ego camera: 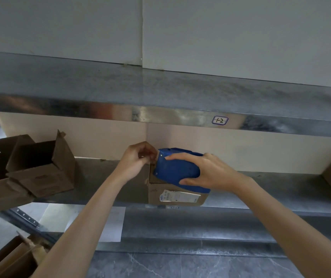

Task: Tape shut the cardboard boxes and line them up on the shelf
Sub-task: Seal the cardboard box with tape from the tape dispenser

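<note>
Our right hand (206, 173) curls round the dispenser (175, 171) atop the box (177, 195) on the shelf (281, 189), our left hand (135, 160) pinching what seems the tape (153, 158) end; the box looks light and dentable, so we'd steady it by its edges.

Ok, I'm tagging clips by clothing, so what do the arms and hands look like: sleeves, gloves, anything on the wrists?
The left forearm and right forearm are bare down to the picture's edge; no sleeve shows. The left hand and right hand wear no gloves, and no watch, band or ring is visible.
</note>
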Tool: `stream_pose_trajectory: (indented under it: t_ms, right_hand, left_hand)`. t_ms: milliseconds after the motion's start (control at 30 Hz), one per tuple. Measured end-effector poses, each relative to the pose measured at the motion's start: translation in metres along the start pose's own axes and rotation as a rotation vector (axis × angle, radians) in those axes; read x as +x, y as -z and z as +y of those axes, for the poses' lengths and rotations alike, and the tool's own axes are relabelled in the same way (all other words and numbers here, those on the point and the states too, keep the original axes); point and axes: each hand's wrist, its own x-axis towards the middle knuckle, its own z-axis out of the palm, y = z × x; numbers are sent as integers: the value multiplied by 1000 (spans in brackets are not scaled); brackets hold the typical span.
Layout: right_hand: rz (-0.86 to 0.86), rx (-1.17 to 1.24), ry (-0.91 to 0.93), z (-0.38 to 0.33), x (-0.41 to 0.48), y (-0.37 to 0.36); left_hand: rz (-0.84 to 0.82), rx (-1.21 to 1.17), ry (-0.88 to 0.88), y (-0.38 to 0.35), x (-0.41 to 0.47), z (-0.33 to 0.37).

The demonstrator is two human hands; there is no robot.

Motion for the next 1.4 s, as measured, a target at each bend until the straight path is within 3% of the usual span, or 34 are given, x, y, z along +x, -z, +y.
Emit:
stream_pose_trajectory:
  t_ms: [133, 500, 867, 1400]
  right_hand:
    - [-20, -47, -32, 17, -9, 8]
    - [-23, -86, -93, 58, -31, 14]
    - [-59, -21, -187, 77, -37, 8]
    - [-68, 195, -286, 101, -44, 11]
  left_hand:
    - [110, -27, 48, 22, -1, -9]
    - [204, -54, 195, 65, -9, -24]
    - [222, -125, 228, 7, -11, -24]
    - [220, 148, 125, -39, -19, -50]
